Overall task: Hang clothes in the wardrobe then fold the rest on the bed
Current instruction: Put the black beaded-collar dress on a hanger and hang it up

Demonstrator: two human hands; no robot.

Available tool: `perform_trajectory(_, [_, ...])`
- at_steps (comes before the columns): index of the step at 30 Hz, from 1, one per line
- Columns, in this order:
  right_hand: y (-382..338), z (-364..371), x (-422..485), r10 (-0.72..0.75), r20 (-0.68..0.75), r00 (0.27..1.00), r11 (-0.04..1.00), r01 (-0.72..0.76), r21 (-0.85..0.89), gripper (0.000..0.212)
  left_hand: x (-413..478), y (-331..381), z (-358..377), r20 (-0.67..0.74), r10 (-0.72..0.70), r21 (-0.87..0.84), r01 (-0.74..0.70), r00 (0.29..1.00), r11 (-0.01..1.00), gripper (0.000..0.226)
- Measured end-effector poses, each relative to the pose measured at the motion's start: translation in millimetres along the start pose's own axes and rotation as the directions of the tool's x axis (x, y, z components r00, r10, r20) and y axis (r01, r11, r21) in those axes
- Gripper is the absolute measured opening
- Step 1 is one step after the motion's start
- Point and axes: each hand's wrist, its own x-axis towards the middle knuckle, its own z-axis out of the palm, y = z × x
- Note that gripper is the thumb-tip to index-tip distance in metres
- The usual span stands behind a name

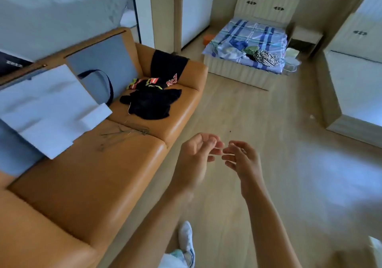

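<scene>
Black clothes with red and yellow patches lie in a heap on the far seat of an orange sofa; another dark garment hangs over its armrest. Thin wire hangers lie on the middle seat. Across the room stands a bed with a blue checked cover, with a small pile of clothes near its foot. My left hand and my right hand float over the floor in front of me, fingertips almost meeting, loosely curled, holding nothing.
A white paper bag with a dark handle leans on the sofa's left part. A pale wardrobe stands at the right wall. A doorway opens behind the sofa. Wooden floor stretches from me to the bed. My white shoe shows below.
</scene>
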Motion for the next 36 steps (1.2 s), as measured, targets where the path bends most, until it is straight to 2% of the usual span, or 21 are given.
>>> perform_trajectory(8, [-47,41,168,-0.043,0.061,0.997,0.995,0.048,-0.088,0.012,174,8,19,-0.062,0.008,-0.068,-0.012,0.998,0.998,0.022])
perform_trajectory(15, [-61,83,301,0.011,0.096,0.995,0.995,-0.001,-0.101,0.012,303,3,13,-0.103,-0.05,-0.102,0.039,0.993,0.994,0.022])
perform_trajectory(22, [-82,155,443,0.048,0.236,0.971,0.989,-0.013,-0.148,0.012,447,-9,-5,-0.26,-0.081,-0.124,0.05,0.962,0.991,0.022])
perform_trajectory(23, [-92,177,482,0.041,0.291,0.956,0.985,0.01,-0.173,0.013,483,-8,-9,-0.317,-0.068,-0.132,0.027,0.946,0.991,0.022])
perform_trajectory(25, [-100,191,505,0.033,0.321,0.947,0.981,0.031,-0.192,0.014,504,-1,-15,-0.333,-0.086,-0.138,0.041,0.939,0.99,0.022])
perform_trajectory(28, [-120,253,572,0.074,0.453,0.889,0.98,0.019,-0.197,0.014,561,5,-39,-0.458,-0.077,-0.167,-0.001,0.885,0.986,0.021])
perform_trajectory(32, [-117,326,610,0.157,0.55,0.82,0.967,-0.015,-0.254,0.009,604,1,-80,-0.592,-0.141,-0.19,0.032,0.793,0.981,0.02])
perform_trajectory(36, [-109,397,645,0.191,0.656,0.731,0.943,0.048,-0.328,0.016,654,-5,-124,-0.66,-0.166,-0.204,0.038,0.733,0.978,0.021])
